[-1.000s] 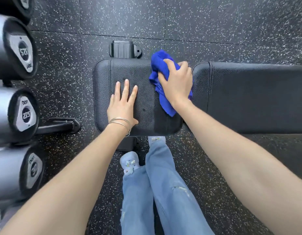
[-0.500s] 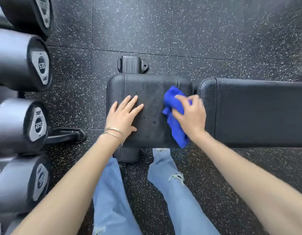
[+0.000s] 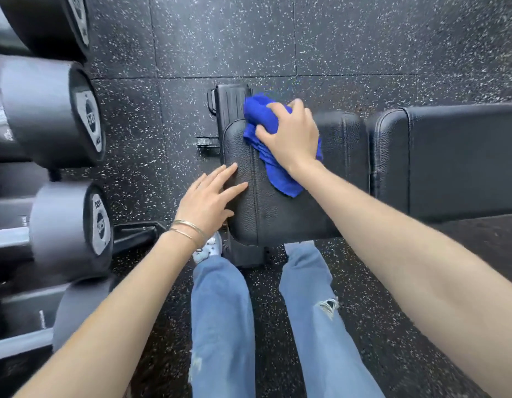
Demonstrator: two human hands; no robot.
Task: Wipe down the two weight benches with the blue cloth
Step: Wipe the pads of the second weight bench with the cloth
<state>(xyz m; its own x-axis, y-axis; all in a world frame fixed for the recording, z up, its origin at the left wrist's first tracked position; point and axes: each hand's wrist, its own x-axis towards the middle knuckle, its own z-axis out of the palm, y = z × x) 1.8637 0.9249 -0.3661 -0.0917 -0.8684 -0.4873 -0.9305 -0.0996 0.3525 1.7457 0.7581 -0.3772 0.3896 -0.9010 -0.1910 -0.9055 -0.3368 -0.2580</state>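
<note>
Right now the blue cloth [image 3: 266, 156] lies bunched on the far left corner of the seat pad [image 3: 280, 214] of the black weight bench, one fold reaching past the pad's far edge toward the bench's end bracket [image 3: 229, 104] and a loose tail trailing back toward the pad's middle. The right hand [image 3: 289, 136] is closed over the cloth, fingers curled into the fabric and palm pressing it against the textured upholstery. The left hand [image 3: 211, 199] holds nothing; it rests flat and spread on the near left edge of the same pad, fingertips pointing toward the cloth but apart from it, with two thin bangles [image 3: 188, 229] on the wrist. Just right of the seat pad, across a narrow gap, is the longer back pad [image 3: 455, 159], which runs out of view. Below the pad stand the person's legs in light blue jeans [image 3: 223, 311], torn at the right knee, a pale shoe [image 3: 210, 248] showing under the left wrist. Round dumbbell heads [image 3: 59, 225] are stacked on a rack at the left, above black speckled rubber flooring [image 3: 335, 38].
</note>
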